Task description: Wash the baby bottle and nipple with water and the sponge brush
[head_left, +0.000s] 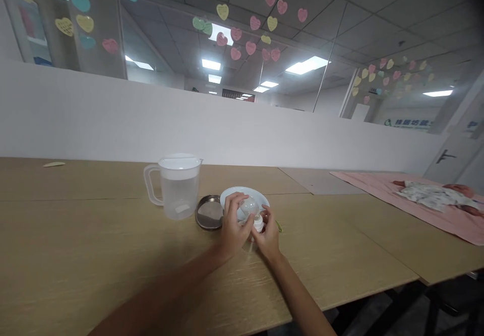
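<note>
My left hand (233,227) is closed around a clear domed cap (249,205), its fingers curled over the top. Just right of it, my right hand (269,238) grips the white collar (258,224) of what looks like a baby bottle. The clear lower part of the bottle (249,247) shows faintly beneath my hands. Behind them lies a white plate or shallow bowl (260,195), partly covered by my fingers. A round metal dish (209,213) sits beside my left hand.
A lidded clear plastic jug (179,195) stands left of the metal dish. Something thin and green (279,226) pokes out right of my right hand. At far right, a doll in patterned clothes (425,195) lies on a pink cloth (370,181). A pale flat strip (54,164) lies far left.
</note>
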Demonstrator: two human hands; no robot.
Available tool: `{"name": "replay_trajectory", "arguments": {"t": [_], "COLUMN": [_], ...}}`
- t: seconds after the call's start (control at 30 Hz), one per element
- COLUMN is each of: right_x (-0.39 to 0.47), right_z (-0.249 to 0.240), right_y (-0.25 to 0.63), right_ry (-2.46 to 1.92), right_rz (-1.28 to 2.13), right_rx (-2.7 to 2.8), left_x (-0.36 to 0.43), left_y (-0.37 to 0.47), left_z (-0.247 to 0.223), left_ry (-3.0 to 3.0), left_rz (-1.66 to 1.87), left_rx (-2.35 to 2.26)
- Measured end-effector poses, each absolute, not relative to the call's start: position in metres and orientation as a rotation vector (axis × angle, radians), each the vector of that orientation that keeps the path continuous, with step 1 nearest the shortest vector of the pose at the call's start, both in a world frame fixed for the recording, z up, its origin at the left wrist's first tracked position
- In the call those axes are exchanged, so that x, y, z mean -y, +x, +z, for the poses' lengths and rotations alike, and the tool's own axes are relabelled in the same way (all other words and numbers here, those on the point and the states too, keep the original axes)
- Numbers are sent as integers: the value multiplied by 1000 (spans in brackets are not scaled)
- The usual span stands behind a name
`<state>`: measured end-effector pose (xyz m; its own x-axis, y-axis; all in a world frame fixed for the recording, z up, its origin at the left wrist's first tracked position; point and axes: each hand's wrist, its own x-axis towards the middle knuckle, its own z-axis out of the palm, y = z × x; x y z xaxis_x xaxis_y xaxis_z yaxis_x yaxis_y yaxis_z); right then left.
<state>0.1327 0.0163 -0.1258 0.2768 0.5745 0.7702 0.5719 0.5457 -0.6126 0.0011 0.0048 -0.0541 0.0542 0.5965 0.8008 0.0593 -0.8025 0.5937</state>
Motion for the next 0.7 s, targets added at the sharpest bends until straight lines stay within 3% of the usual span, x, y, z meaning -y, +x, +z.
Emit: {"name": "replay_trajectory", "arguments": {"t": [0.37,0.7], "right_x": [-19,-5], "right_z": [-132,-111], "right_y": [137,129], "right_ry": [-1090,-1095], "right_rz": [22,-227], "right_rx": [1435,1473], "left_x": [-12,-11], "left_y": [3,4], "left_z": [-66,-78], "left_ry": [2074,1909], "left_rz": [1481,1363], "left_rx": [-647,-669]}}
